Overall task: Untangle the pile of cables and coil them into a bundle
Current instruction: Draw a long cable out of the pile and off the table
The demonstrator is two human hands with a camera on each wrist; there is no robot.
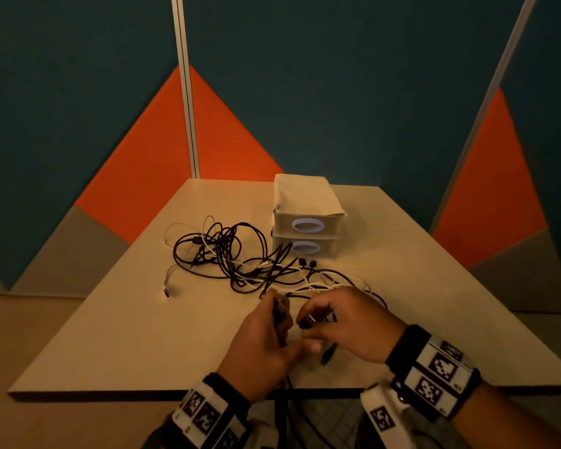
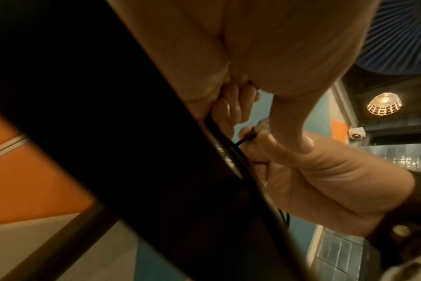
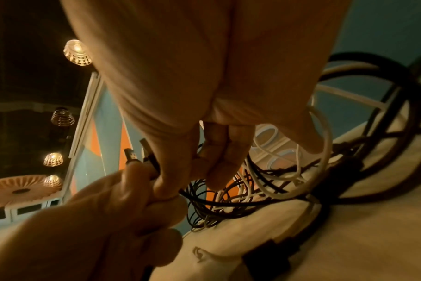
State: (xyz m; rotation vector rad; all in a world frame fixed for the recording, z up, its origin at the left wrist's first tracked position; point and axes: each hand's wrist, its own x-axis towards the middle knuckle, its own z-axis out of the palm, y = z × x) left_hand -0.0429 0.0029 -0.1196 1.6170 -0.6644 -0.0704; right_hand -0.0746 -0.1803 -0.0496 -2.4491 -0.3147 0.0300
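Note:
A tangled pile of black and white cables (image 1: 240, 259) lies mid-table. At its near edge my left hand (image 1: 280, 311) grips a few black cable ends, and their plugs (image 3: 137, 155) stick up out of the fist. Close beside it my right hand (image 1: 308, 322) pinches a black plug between thumb and fingers. In the right wrist view the right hand (image 3: 187, 182) holds a black strand that leads into the cable pile (image 3: 252, 190). Black cables (image 2: 231, 152) run from my left hand (image 2: 231, 108) down over the table's front edge (image 1: 285, 388).
Two stacked beige drawer boxes (image 1: 305, 222) stand just behind the pile, right of centre. A white cable end (image 1: 166, 288) trails off to the left. The beige table (image 1: 110, 335) has bare surface to the left and right of my hands.

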